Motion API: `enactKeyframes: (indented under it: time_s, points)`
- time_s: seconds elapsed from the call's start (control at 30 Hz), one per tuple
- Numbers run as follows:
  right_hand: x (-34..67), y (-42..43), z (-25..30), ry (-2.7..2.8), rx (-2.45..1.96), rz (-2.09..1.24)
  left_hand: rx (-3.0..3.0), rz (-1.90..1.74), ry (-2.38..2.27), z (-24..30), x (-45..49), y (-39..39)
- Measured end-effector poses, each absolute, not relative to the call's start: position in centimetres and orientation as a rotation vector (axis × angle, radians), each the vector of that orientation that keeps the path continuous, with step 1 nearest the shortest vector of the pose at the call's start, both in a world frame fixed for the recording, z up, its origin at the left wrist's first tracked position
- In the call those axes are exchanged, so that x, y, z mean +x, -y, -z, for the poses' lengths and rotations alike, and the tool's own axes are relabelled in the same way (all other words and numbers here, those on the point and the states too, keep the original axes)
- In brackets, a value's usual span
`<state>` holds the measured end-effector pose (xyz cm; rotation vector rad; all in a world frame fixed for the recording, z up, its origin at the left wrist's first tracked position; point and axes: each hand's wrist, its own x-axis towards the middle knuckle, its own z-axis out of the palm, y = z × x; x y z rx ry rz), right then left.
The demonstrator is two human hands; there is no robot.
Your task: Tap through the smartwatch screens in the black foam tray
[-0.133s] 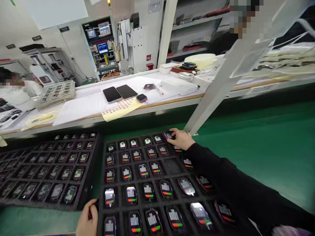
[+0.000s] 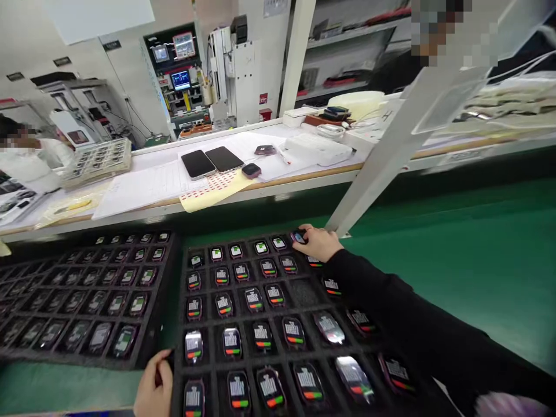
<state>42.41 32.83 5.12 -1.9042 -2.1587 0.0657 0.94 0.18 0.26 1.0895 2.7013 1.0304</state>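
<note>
A black foam tray (image 2: 256, 370) with square compartments lies before me, most of them holding a smartwatch face up with a lit screen. At its far right corner, my right hand (image 2: 320, 244) is closed with thumb and fingers on a smartwatch (image 2: 298, 237) in the corner compartment. That hand partly covers the watch. My left hand (image 2: 153, 385) has its fingers curled against the near left side of the tray, gripping the edge; its fingertips are partly hidden. One compartment (image 2: 305, 293) in the third row holds no watch.
A second black foam tray (image 2: 150, 330) of watches lies to the left. Behind, a white bench (image 2: 278, 188) carries two phones (image 2: 211, 162), papers, a loose smartwatch (image 2: 251, 170) and a pale tray (image 2: 102, 162). A slanted white post (image 2: 369, 168) stands at the right. Another person sits far left.
</note>
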Motion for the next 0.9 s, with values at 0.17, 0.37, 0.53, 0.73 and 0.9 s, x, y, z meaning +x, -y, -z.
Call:
enactKeyframes:
  time_s: [0.17, 0.37, 0.53, 0.73, 0.9]
  points:
    - [42.3, -32.5, -5.1, 2.138, -1.938, -0.035, 1.206, -1.081, -2.826, -0.2, 1.9, -0.3]
    - [43.2, -31.0, -5.2, 2.126, -1.796, 0.023, 1.350, -1.130, -2.874, -0.1, 1.9, -0.2]
    - [44.1, -29.7, -5.4, 2.204, -1.523, -0.023, 1.484, -1.150, -2.882, 0.1, 1.9, -0.3]
    - [44.5, -29.1, -5.0, 2.226, -1.363, -0.050, 1.517, -1.148, -2.900, -0.2, 2.0, -0.3]
    - [44.3, -29.3, -5.0, 2.232, -1.278, -0.098, 1.491, -1.107, -2.882, -0.4, 2.1, -0.2]
